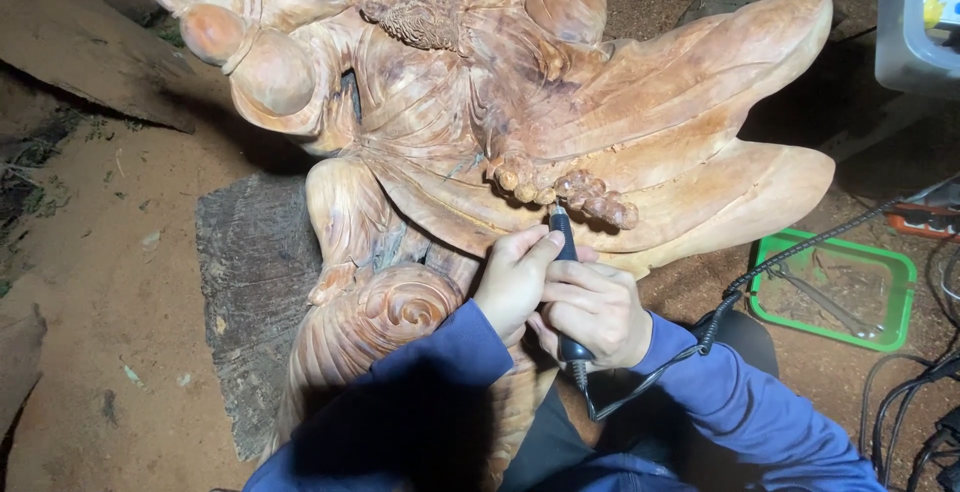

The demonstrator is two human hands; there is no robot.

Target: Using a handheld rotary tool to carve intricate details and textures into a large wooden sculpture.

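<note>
**Head view: both hands pinch a rotary tool at the carved beads**

Head camera looks down on fingers pressed together around a slim black pen-shaped rotary handpiece (566, 282). The right hand (596, 312) wraps its barrel, fingers curled tight; the left hand (515, 277) closes in from the other side, thumb and forefinger pinching near the tip. That tip touches the large pale reddish wooden sculpture of a robed figure (520, 122), just below a row of rounded carved wooden beads (565, 190).

Risks, as I judge them: the tip sits so near the beads that a small slip could nick one or gouge the smooth fold beside it. The left fingertips lie close to the working end, so a skid could reach them. The black coiled power cord (730, 297) runs from the tool's rear across the right blue sleeve (740, 402); a snag could tug the tool off line.

Around: a dark rough wooden block (255, 282) lies under the sculpture on reddish dirt ground (110, 302). A green-rimmed shallow plastic tray (832, 290) sits to the right, more black cables (905, 402) beyond it, and a grey plastic box (915, 22) at the upper right corner. Nothing blocks the tip itself.
</note>
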